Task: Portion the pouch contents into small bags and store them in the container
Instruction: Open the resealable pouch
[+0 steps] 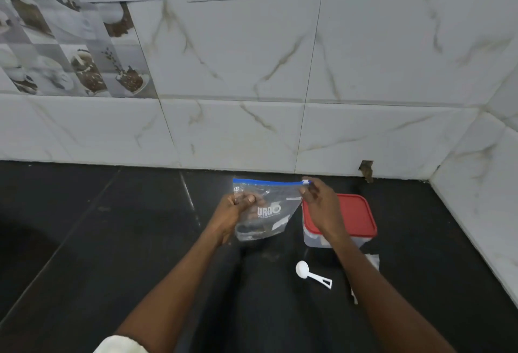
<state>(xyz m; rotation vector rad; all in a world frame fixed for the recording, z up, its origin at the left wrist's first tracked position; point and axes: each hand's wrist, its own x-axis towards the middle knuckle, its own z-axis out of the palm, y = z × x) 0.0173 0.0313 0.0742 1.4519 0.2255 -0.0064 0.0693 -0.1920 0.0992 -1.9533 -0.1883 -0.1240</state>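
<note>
Clear zip bag point(269, 212): white "URO" print; smaller lines unreadable.

Dark tabletop point(112, 240), red-lidded container point(353, 218) far right, white scoop point(311, 272) nearer, pale packet point(372, 263) at right

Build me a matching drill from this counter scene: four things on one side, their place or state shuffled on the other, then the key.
Things:
1. zip bag
2. container
3. scoop
4. right hand

Place or state:
A. lies flat on the dark counter
B. pinches the bag's top corner
C. held upright, clear of the counter
D. closed under a red lid

Pairs: 1-C, 2-D, 3-A, 4-B
</note>
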